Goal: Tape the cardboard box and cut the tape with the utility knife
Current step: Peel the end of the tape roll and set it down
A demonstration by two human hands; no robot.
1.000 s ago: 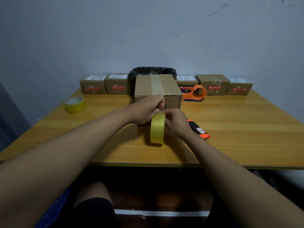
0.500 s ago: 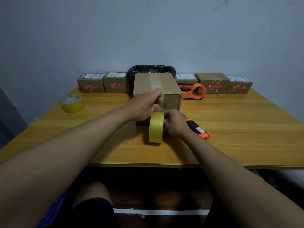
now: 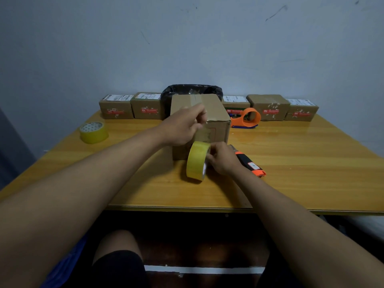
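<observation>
Left hand (image 3: 182, 126): raised at the near top edge of the cardboard box (image 3: 216, 113), fingers pinched together on what appears to be the free end of the tape; the strip itself is too clear to trace.
Right hand (image 3: 223, 160): closed on the yellow tape roll (image 3: 196, 161), fingers at its right face and rim.
Tape roll: stands on edge on the wooden table (image 3: 301, 159), just in front of the box's near face, below the left hand.
Cardboard box: centre of the table, flaps closed, a strip of clear tape already along its top seam.
Utility knife (image 3: 250, 163): black and orange, lying flat on the table just right of the right hand, untouched.
Second tape roll (image 3: 94, 132): lying flat, far left of the table, well apart from the hands.
Tape dispenser (image 3: 246, 118): orange, right of the box, near the back.
Small boxes (image 3: 148, 106): a row along the wall.
Black bin bag (image 3: 192, 90): directly behind the box.
</observation>
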